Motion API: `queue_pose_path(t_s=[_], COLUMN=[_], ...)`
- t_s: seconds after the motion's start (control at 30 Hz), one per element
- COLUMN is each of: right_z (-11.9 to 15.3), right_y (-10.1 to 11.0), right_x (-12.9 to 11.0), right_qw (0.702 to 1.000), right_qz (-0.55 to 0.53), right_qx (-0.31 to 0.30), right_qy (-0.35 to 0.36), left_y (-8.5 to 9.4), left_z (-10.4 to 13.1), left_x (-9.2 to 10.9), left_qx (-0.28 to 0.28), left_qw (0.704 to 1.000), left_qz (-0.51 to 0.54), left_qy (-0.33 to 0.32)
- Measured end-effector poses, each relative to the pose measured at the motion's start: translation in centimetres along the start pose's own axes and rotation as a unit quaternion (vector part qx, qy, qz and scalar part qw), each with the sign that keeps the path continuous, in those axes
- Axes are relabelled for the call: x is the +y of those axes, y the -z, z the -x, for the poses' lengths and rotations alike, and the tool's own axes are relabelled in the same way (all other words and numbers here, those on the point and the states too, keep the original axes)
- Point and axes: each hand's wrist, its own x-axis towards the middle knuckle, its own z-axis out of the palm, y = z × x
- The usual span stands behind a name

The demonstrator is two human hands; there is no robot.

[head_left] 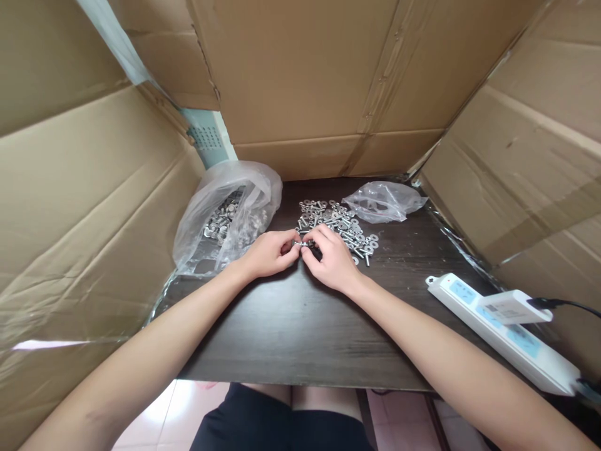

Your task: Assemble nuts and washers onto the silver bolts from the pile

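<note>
Both hands meet at the middle of the dark table, fingertips almost touching. A small metal bolt lies between them, pinched from both sides. My left hand is closed on its left end, and my right hand is closed on its right end. Whether a nut or washer sits on the bolt is too small to tell. Just behind my right hand spreads a loose pile of bolts, nuts and washers. To the left, beyond my left hand, stands an open clear plastic bag with many metal parts inside.
A second clear plastic bag lies at the back right. Along the right side rests a white power strip with a plugged-in adapter and a black cable. Cardboard walls enclose the dark table at the back and both sides.
</note>
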Motion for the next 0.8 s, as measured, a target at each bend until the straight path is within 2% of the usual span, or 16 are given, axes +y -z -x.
queue_pose_path(t_s=[0.8], right_z=[0.03], right_y=[-0.19], right_x=[0.19], right_qw=[1.0], right_qz=[0.013], right_qx=[-0.006], right_qy=[0.006], left_y=[0.0], left_z=[0.01], left_x=[0.01], left_qx=[-0.006], left_qw=[1.0], left_qz=[0.005], left_qy=[0.007])
